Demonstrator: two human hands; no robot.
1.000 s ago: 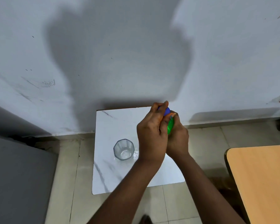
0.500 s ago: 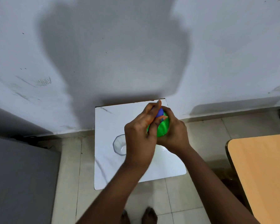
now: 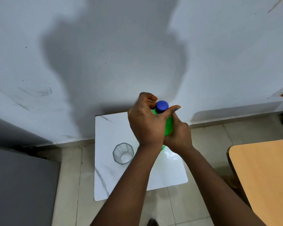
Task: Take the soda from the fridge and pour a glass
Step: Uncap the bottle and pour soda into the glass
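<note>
A green soda bottle [image 3: 169, 126] with a blue cap [image 3: 162, 106] stands upright over the small white marble-look table [image 3: 108, 136]. My right hand [image 3: 178, 136] wraps the bottle's body from the right. My left hand [image 3: 145, 123] curls around the neck, thumb and fingers touching the cap. Most of the bottle is hidden behind both hands. An empty clear faceted glass [image 3: 123, 153] stands on the table, left of the bottle and apart from it.
The white wall rises right behind the table. A grey cabinet top [image 3: 21, 185] lies at the lower left and a wooden table corner [image 3: 265, 173] at the right. Beige floor tiles surround the small table. A foot tip [image 3: 152, 222] shows at the bottom edge.
The blue cap now shows more fully above my left hand, whose fingers have shifted around it. The glass is uncovered again. The view has shifted slightly.
</note>
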